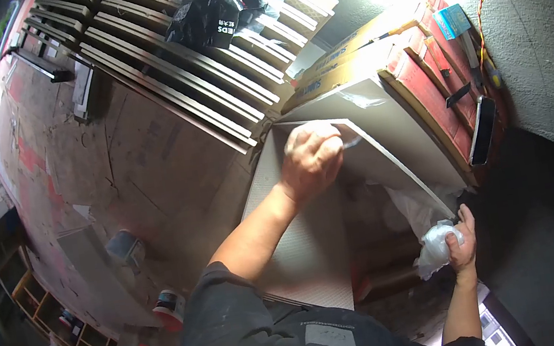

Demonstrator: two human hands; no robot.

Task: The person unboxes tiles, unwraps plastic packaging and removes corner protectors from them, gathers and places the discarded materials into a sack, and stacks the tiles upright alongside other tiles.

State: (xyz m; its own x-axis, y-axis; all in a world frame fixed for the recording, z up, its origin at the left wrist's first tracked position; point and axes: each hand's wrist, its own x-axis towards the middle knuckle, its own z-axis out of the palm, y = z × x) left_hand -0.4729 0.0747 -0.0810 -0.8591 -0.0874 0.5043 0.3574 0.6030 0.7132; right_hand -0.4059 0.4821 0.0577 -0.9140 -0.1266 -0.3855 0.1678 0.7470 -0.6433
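Observation:
My left hand (pixel 317 155) is closed in a fist at the upper edge of a thin, pale tile-like panel (pixel 354 166). A small shiny bit shows beside the fingers, too unclear to name. At the panel's lower right corner, my right hand (pixel 463 239) grips a crumpled clear plastic bag (pixel 438 249) under the thumb, its fingers stretched up by the panel's edge. More whitish plastic hangs behind that bag. A ribbed-backed pale panel (pixel 302 254) stands close to my body, below my left forearm.
Opened cardboard cartons (pixel 327 74) with tiles lean behind, carrying a blue box (pixel 452 22) and a black phone-like object (pixel 482 130). Rows of tiles (pixel 170 67) stand at upper left, a black plastic bag (pixel 225 7) on them. Buckets (pixel 124 247) sit on the left floor.

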